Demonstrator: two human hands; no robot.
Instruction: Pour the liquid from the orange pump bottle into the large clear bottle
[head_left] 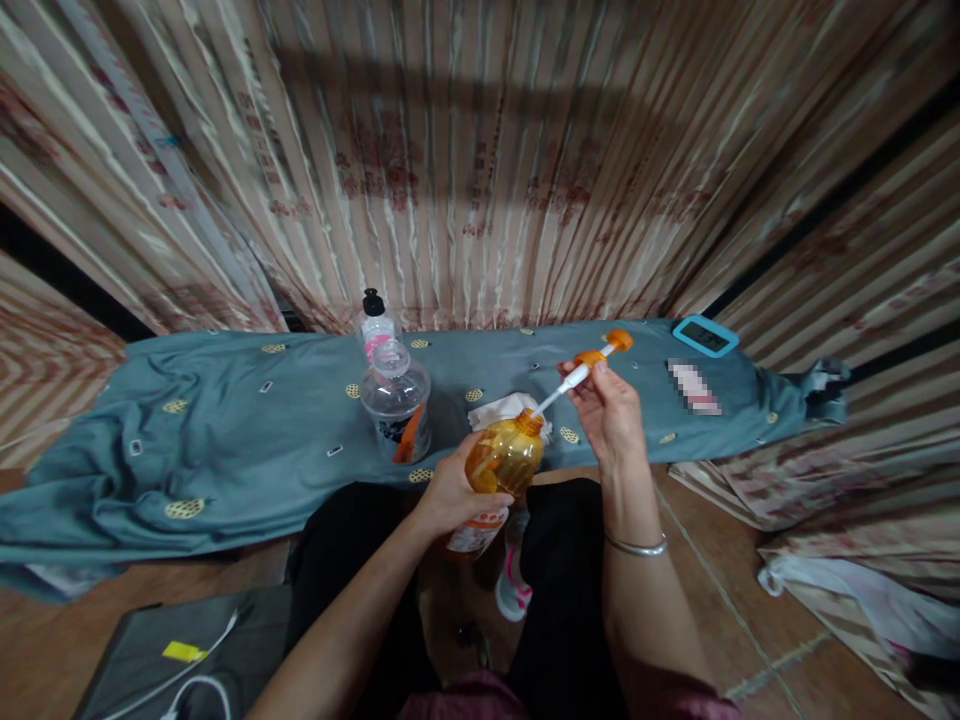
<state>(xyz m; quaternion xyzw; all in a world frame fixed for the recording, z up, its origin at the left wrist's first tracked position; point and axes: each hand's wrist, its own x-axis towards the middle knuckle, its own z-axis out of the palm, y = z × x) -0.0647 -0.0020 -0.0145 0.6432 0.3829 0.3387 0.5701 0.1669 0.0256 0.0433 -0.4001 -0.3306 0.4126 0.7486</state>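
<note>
Hands and pump bottle at the front edge of the worktop (247,415). 2 bare hands are seen. The left hand (459,492) is curled round the body of 1 amber bottle (517,455), of translucent, glossy plastic with rounded shoulders, a threaded neck and a printed label; it is tilted, in front of the worktop's front edge, above the gap between the knees. The right hand (611,405), its wrist ringed by 1 smooth silver-coloured bangle (637,546), pinches 1 pump (576,377) by its white barrel, below 2 orange parts, a collar and a head. The pump's slim, pale tube slants down to the bottle's mouth; how far it enters cannot be told.

Just behind the amber bottle, near the front edge, lies 1 crumpled white cloth (499,408). Left of it stand 2 bottles: 1 wide, clear plastic bottle (397,405) with a round neck and a black-and-orange label, and, behind it near the back edge, 1 slimmer bottle with a black cap (373,305). Toward the right back corner lie 1 blue-framed digital display (705,337), rectangular with rounded corners, and, in front of it, 1 blurred packet (694,388). The worktop wears a wrinkled teal cover (637,432) printed with yellow pineapples. Behind hangs a pleated, striped curtain (480,150) with reddish floral motifs.
</note>
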